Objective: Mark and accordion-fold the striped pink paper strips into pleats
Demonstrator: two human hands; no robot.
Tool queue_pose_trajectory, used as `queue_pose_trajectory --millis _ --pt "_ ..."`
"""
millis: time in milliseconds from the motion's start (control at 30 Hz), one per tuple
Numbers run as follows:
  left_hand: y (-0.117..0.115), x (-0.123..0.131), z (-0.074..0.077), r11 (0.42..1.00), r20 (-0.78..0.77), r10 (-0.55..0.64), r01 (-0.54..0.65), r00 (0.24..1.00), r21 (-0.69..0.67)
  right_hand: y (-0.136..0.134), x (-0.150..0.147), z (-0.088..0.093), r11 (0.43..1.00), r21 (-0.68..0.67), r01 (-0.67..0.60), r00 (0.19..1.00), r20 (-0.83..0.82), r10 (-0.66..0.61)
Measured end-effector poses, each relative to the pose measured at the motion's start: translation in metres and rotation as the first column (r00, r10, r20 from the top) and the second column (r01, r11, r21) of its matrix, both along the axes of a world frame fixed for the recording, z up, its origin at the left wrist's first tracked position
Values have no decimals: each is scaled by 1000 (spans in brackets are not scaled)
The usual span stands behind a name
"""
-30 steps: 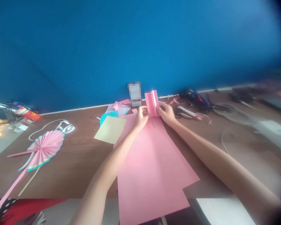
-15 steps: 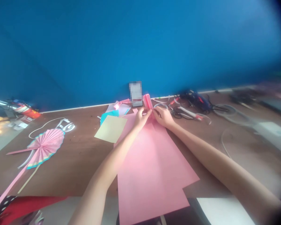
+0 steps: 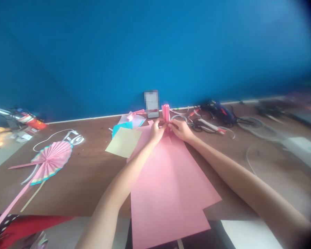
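Observation:
Both hands meet over the far end of a large pink paper sheet (image 3: 168,186), which overhangs the table's near edge. My left hand (image 3: 157,132) and my right hand (image 3: 180,129) pinch the lower part of a narrow folded pink paper strip (image 3: 166,112) that stands upright between them. Fingertips hide its bottom end. A pale yellow paper square (image 3: 123,142) lies left of my left hand, partly over a blue paper piece (image 3: 121,127). Farther left rests a pleated pink paper fan (image 3: 52,160) with a blue and yellow edge.
A phone-like device (image 3: 152,103), its screen blurred out, leans against the blue wall (image 3: 155,52). Cables and a dark blue tool (image 3: 220,112) lie at the back right. White ribbon (image 3: 76,139) sits by the fan. A red object (image 3: 36,122) is at far left.
The folded pink strip has turned from leaning left to nearly upright. Both hands keep their pinch, with small finger shifts. The whole view has moved slightly.

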State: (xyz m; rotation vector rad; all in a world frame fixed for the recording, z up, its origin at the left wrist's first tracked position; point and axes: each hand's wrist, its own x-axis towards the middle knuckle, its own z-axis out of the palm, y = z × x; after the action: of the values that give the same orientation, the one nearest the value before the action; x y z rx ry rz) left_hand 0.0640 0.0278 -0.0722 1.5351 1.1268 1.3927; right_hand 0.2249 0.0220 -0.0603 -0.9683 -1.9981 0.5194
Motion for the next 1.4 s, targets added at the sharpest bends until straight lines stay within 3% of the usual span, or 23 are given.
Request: queue_pose_trajectory --millis 433,900,1400 --pt "2 -4 -3 997 13 -73 72 997 42 5 2 -1 995 94 -43 998 -33 46" --pt "10 -7 -12 998 20 -68 67 998 17 4 1 2 996 82 -40 999 5 40" --pt "5 -5 -7 998 6 -42 42 999 36 6 1 -2 998 58 -35 999 9 34"
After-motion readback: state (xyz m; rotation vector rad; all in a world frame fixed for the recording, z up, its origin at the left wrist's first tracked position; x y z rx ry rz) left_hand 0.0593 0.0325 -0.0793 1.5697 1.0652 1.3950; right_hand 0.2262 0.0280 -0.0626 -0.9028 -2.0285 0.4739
